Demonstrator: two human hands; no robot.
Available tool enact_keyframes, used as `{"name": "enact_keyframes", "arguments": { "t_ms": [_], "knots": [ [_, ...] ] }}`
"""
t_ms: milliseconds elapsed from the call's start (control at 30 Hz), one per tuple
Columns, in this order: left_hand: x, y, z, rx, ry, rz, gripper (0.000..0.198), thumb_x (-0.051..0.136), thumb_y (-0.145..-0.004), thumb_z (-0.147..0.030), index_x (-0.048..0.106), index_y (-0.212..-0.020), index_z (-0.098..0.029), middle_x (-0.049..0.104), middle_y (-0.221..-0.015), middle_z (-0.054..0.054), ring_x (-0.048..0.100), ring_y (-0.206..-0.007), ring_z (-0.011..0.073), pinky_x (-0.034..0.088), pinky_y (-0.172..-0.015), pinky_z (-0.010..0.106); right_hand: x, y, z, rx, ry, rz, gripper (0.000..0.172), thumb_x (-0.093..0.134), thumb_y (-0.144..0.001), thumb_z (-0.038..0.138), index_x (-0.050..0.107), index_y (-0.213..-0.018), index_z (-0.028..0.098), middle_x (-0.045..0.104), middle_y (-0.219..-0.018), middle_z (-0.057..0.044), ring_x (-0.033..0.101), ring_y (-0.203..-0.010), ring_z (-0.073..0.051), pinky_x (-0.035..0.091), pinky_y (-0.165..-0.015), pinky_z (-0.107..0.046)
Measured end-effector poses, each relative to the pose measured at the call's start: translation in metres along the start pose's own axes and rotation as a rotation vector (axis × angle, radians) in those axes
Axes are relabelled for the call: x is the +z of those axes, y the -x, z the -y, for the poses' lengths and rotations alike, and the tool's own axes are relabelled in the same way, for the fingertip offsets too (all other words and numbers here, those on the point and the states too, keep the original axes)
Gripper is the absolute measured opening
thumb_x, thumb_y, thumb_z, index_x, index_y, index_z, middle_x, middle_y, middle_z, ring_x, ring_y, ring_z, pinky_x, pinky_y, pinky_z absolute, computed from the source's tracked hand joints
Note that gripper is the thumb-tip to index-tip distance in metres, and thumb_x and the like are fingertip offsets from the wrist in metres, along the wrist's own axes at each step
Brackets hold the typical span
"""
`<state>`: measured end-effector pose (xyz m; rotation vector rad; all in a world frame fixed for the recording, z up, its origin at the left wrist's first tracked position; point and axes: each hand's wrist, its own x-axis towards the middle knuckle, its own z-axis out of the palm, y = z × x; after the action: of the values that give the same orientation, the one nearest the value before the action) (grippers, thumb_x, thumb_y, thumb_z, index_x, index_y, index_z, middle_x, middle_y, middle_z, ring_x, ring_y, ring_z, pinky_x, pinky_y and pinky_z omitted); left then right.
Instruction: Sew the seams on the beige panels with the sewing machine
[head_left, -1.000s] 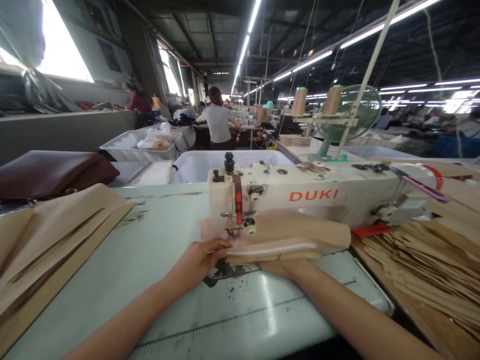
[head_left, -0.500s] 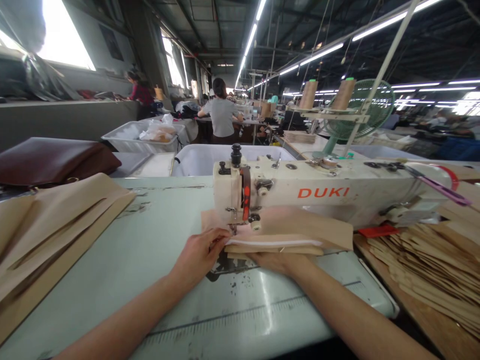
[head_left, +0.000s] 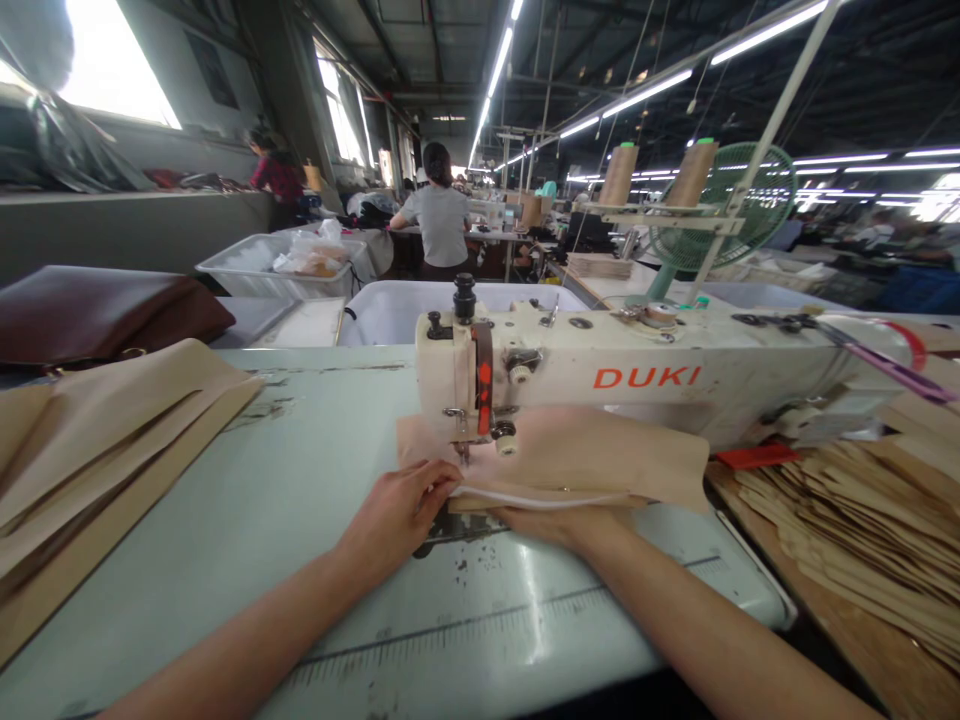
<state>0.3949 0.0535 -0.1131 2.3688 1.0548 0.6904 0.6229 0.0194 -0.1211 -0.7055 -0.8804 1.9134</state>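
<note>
A tan fabric piece (head_left: 615, 450) lies under the head of the white sewing machine (head_left: 555, 365). Along its near edge runs a white strip (head_left: 525, 497), slightly curved. Close by the presser foot (head_left: 463, 455), my left hand (head_left: 397, 505) pinches the edge of the piece between thumb and fingers. My right hand (head_left: 551, 525) reaches under the near edge, to the right of the needle area. Its fingers are hidden beneath the fabric, so their grip does not show.
Tan folded pieces (head_left: 127, 440) and a brown leather bag (head_left: 105, 315) lie at left. Stacked tan pieces (head_left: 862, 540) sit at right beside a red item (head_left: 757, 456). Purple-handled snips (head_left: 892, 365) rest on the machine. Behind it stand a white bin (head_left: 390, 310) and a seated person (head_left: 439, 215).
The near edge with the white strip has shifted and now bends more, with its tan lower fold less visible. Both hands stay in nearly the same places. The view has moved slightly.
</note>
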Motion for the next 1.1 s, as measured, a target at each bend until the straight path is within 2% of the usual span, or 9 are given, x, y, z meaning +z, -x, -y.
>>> {"name": "enact_keyframes", "arguments": {
  "t_ms": [67,200,433,533,667,733,833,933,1100],
  "knots": [
    [0.0,0.001,0.0,-0.003,-0.004,0.005,0.021,0.043,-0.098,-0.029,0.064,-0.099,-0.026,0.07,-0.095,-0.002,0.067,-0.085,0.0168,0.047,-0.074,0.026,-0.002,0.0,0.0,-0.025,0.088,0.005,0.048,0.021,-0.097,0.038,0.057,-0.119,0.015,0.058,-0.133,-0.007,0.052,-0.129,-0.018,0.045,-0.102,-0.047],
    [-0.001,0.002,-0.002,-0.011,-0.013,0.027,0.024,0.04,-0.099,-0.031,0.064,-0.099,-0.025,0.07,-0.095,-0.001,0.066,-0.084,0.0176,0.047,-0.074,0.026,0.001,0.004,0.001,-0.201,0.758,-0.123,0.05,0.022,-0.097,0.033,0.056,-0.128,0.013,0.057,-0.135,-0.008,0.051,-0.13,-0.02,0.045,-0.101,-0.05],
    [-0.015,0.003,-0.006,0.016,-0.012,0.12,0.02,0.052,-0.097,-0.039,0.065,-0.105,-0.026,0.07,-0.101,-0.001,0.067,-0.088,0.0173,0.05,-0.08,0.026,0.01,0.02,0.015,-0.282,1.599,-0.211,0.045,0.041,-0.095,0.038,0.055,-0.137,0.031,0.056,-0.14,-0.001,0.049,-0.132,-0.03,0.04,-0.105,-0.056],
    [-0.028,0.006,-0.009,0.101,-0.012,0.218,0.023,0.06,-0.093,-0.041,0.069,-0.111,-0.028,0.07,-0.105,0.0,0.067,-0.095,0.0181,0.051,-0.087,0.026,0.03,0.052,0.019,-0.236,1.769,-0.308,0.039,0.045,-0.095,0.04,0.066,-0.125,0.026,0.062,-0.132,-0.009,0.056,-0.123,-0.032,0.044,-0.103,-0.051],
    [-0.031,0.019,-0.007,0.267,-0.138,0.323,0.042,0.061,-0.093,-0.046,0.059,-0.132,-0.031,0.061,-0.132,0.003,0.055,-0.123,0.0245,0.045,-0.105,0.034,0.073,0.091,-0.001,-0.115,1.837,-0.408,0.041,0.038,-0.099,0.04,0.073,-0.086,0.022,0.073,-0.084,-0.009,0.07,-0.079,-0.027,0.056,-0.074,-0.039],
    [-0.026,0.028,-0.002,0.281,-0.227,0.293,0.048,0.06,-0.092,-0.05,0.054,-0.137,-0.034,0.055,-0.14,0.003,0.051,-0.128,0.0268,0.042,-0.109,0.039,0.082,0.091,-0.018,-0.216,1.876,-0.449,0.039,0.037,-0.099,0.039,0.072,-0.101,0.022,0.073,-0.099,-0.01,0.069,-0.092,-0.029,0.055,-0.08,-0.043],
    [-0.015,0.034,0.007,0.247,-0.315,0.261,0.055,0.055,-0.094,-0.054,0.046,-0.144,-0.033,0.049,-0.147,0.005,0.048,-0.133,0.029,0.038,-0.113,0.046,0.066,0.068,-0.036,-0.321,1.956,-0.495,0.048,0.041,-0.099,0.039,0.051,-0.141,0.019,0.05,-0.145,-0.011,0.046,-0.133,-0.035,0.036,-0.108,-0.058],
    [-0.008,0.03,0.009,0.2,-0.359,0.263,0.065,0.049,-0.095,-0.059,0.039,-0.149,-0.025,0.038,-0.155,0.008,0.039,-0.14,0.0307,0.035,-0.115,0.049,0.033,0.044,-0.033,-0.233,1.933,-0.461,0.053,0.035,-0.103,0.044,0.039,-0.15,0.021,0.035,-0.155,-0.006,0.028,-0.145,-0.031,0.017,-0.117,-0.063],
    [-0.009,0.023,0.0,0.145,-0.361,0.296,0.071,0.045,-0.094,-0.063,0.038,-0.15,-0.02,0.031,-0.158,0.011,0.032,-0.143,0.0316,0.032,-0.116,0.05,0.017,0.043,-0.009,-0.224,1.967,-0.386,0.045,0.041,-0.101,0.033,0.047,-0.144,0.021,0.043,-0.151,-0.007,0.037,-0.14,-0.032,0.026,-0.114,-0.062]
  ]
}}
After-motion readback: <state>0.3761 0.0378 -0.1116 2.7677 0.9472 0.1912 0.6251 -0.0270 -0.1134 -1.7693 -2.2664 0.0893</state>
